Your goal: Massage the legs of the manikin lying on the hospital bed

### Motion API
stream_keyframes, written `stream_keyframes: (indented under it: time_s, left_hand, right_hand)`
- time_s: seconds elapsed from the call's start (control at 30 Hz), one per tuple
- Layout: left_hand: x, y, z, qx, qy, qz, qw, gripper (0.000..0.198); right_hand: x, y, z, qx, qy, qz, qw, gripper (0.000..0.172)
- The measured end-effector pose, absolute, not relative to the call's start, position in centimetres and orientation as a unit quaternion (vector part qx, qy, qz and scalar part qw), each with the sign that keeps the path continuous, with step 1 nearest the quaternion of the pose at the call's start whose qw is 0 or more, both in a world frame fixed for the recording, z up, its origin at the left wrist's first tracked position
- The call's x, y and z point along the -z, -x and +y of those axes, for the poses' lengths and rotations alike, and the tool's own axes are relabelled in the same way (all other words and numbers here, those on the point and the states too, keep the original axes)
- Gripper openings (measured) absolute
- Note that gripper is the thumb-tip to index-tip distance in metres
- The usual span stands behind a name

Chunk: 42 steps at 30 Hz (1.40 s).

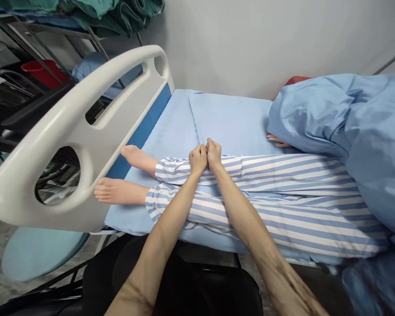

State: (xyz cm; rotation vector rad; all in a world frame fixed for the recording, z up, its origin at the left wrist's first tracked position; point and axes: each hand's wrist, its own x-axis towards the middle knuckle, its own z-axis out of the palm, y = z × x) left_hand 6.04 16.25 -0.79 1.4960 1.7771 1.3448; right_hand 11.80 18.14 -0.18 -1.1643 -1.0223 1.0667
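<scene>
A figure in blue-and-white striped trousers (303,215) lies on the bed; its smooth bare feet (121,191) look like a manikin's. Over the far trouser leg, around the shin, my left hand (198,159) is closed in a fist. My right hand (213,153), also closed, sits right beside it, and the two touch or nearly touch. Whatever the fingers hold, if anything, is hidden. Both forearms reach across the near leg. A bunched light blue quilt (342,114) covers the upper body, and one hand of the figure (278,141) shows from under its edge.
The white bed end board (95,127) rises at the left, close to the feet. Light blue sheet (230,114) covers the mattress up to the wall. Behind the board is a rack with green cloths (118,17) and a red bucket (45,73). A round pale-teal surface (42,252) stands lower left.
</scene>
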Motion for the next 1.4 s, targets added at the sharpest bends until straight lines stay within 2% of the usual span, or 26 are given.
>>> stream_keyframes:
  time_s: [0.2, 0.4, 0.57, 0.7, 0.8, 0.93, 1.13, 1.3, 1.4]
  left_hand:
    - [1.1, -5.8, 16.0, -0.448, -0.549, 0.684, 0.173, 0.038]
    - [0.9, -5.7, 15.3, -0.393, -0.598, 0.678, 0.166, 0.032]
    - [1.0, -6.0, 15.2, -0.385, -0.6, 0.689, 0.135, 0.034]
    - [1.1, -6.2, 15.2, -0.388, -0.597, 0.691, 0.125, 0.035]
    - [1.1, -6.2, 15.3, -0.381, -0.598, 0.692, 0.134, 0.035]
    - [0.7, -6.1, 15.3, -0.404, -0.579, 0.687, 0.176, 0.035]
    - [-1.2, -6.9, 15.4, -0.517, -0.544, 0.601, 0.275, 0.038]
    - [-3.8, -8.4, 16.3, -0.573, -0.531, 0.537, 0.318, 0.039]
    - [-3.3, -9.2, 16.9, -0.583, -0.502, 0.55, 0.325, 0.039]
  right_hand:
    - [0.2, -11.4, 17.9, -0.407, 0.528, -0.488, 0.563, 0.043]
    - [-4.5, -13.9, 16.1, -0.299, 0.526, -0.657, 0.45, 0.043]
    - [-7.1, -15.6, 15.5, -0.283, 0.492, -0.648, 0.508, 0.045]
    - [-3.6, -15.7, 16.5, -0.345, 0.523, -0.57, 0.532, 0.044]
    - [-0.8, -15.6, 17.0, -0.328, 0.554, -0.559, 0.522, 0.043]
    - [0.2, -15.7, 17.1, -0.315, 0.56, -0.556, 0.527, 0.042]
    - [-0.1, -15.9, 17.2, -0.335, 0.544, -0.536, 0.552, 0.041]
    - [-0.2, -16.0, 17.4, -0.369, 0.532, -0.511, 0.566, 0.04]
    - [-0.3, -16.0, 17.4, -0.387, 0.529, -0.495, 0.57, 0.039]
